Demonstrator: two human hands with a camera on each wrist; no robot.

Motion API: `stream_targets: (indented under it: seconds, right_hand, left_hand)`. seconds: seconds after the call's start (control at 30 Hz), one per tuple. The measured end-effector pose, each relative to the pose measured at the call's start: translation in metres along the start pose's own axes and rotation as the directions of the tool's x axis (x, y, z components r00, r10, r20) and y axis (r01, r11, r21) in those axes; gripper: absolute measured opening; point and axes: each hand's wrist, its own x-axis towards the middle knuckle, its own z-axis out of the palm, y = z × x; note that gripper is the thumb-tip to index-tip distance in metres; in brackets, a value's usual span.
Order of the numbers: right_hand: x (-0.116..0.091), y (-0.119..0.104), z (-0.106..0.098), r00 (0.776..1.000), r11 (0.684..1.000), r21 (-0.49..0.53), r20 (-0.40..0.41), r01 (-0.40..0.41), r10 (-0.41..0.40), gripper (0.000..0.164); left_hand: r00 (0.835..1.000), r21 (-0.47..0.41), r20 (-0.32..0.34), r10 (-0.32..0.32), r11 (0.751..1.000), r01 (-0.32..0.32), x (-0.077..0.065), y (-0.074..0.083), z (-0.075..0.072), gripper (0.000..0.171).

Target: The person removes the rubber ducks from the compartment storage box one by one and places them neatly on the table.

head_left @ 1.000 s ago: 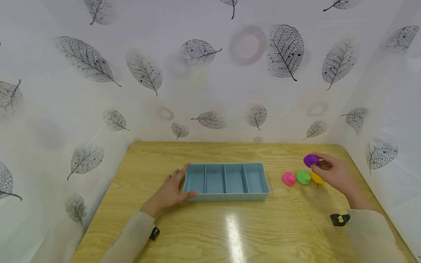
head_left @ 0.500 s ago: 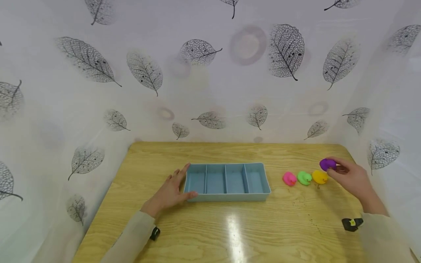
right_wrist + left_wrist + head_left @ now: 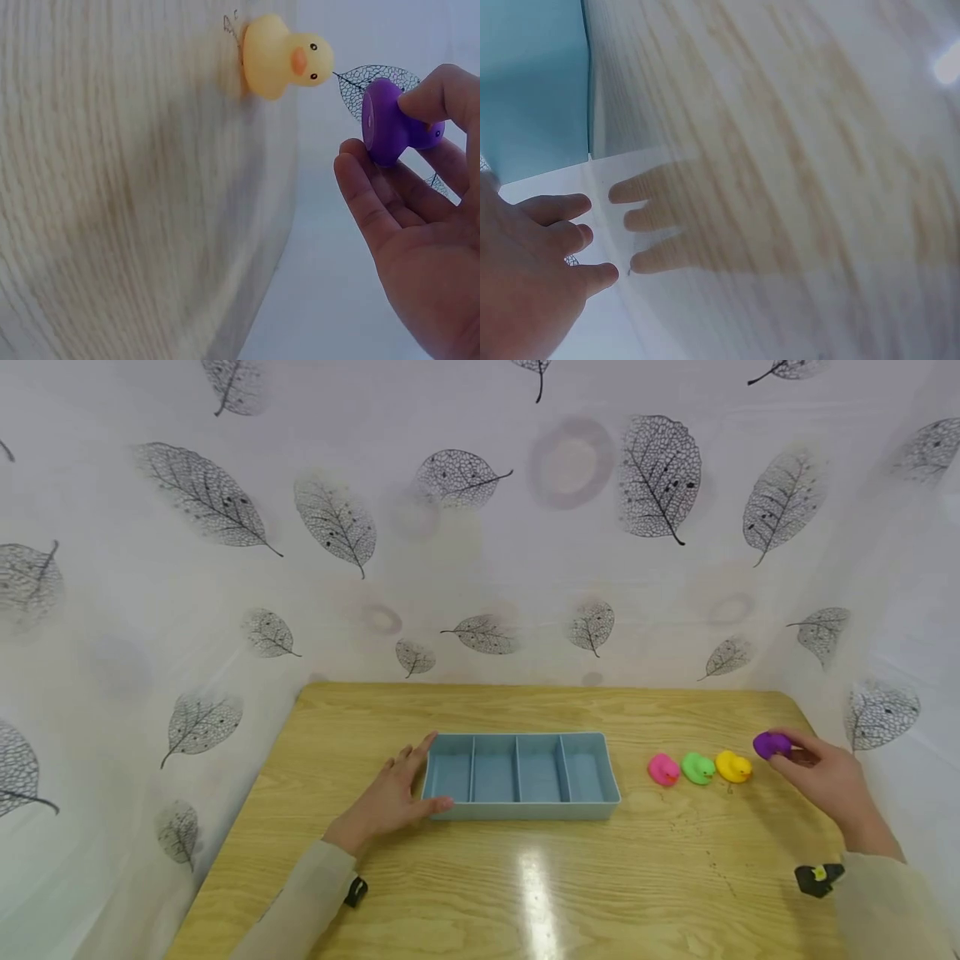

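Note:
Between thumb and fingers, my right hand (image 3: 828, 777) pinches a purple rubber duck (image 3: 772, 745), held above the table near its right side. In the right wrist view the purple duck (image 3: 386, 124) shows its flat base, apart from the tabletop. To its left stand a yellow duck (image 3: 732, 767), a green duck (image 3: 698, 768) and a pink duck (image 3: 663, 769) in a row. My left hand (image 3: 386, 802) rests at the left end of a blue divided box (image 3: 525, 811), thumb at the front edge and fingers spread toward the back corner.
The box lies mid-table, split into several compartments by upright dividers. A wooden table (image 3: 600, 877) lies beneath everything, with dark specks in front of the ducks. White leaf-patterned sheeting (image 3: 480, 552) encloses its back and sides.
My right hand has carried the purple duck to the right, from over the yellow duck to beyond it, and slightly lower. The left hand and the box keep their places.

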Motion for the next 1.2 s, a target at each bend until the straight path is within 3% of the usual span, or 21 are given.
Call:
stream_targets:
  seconds: [0.2, 0.63, 0.97, 1.2]
  right_hand:
    - [-0.001, 0.010, 0.001, 1.000, 1.000, 0.026, -0.016, 0.003, -0.003, 0.048]
    - [-0.001, 0.027, 0.007, 0.998, 0.992, -0.126, 0.048, -0.027, 0.033, 0.043]
    - [0.003, 0.037, 0.019, 0.996, 0.998, -0.050, 0.086, 0.039, -0.034, 0.037]
    - [0.001, 0.039, 0.022, 0.991, 1.000, 0.011, 0.131, -0.026, 0.024, 0.038]
  left_hand:
    - [1.000, 0.000, 0.002, -0.004, 1.000, 0.004, -0.001, 0.002, -0.001, 0.109]
    - [1.000, 0.006, 0.012, -0.026, 1.000, 0.026, -0.001, 0.005, -0.001, 0.107]
    - [0.999, 0.012, 0.010, -0.031, 0.999, 0.031, -0.002, 0.006, -0.002, 0.107]
    - [1.000, 0.012, 0.008, -0.024, 1.000, 0.024, -0.002, 0.005, -0.001, 0.107]
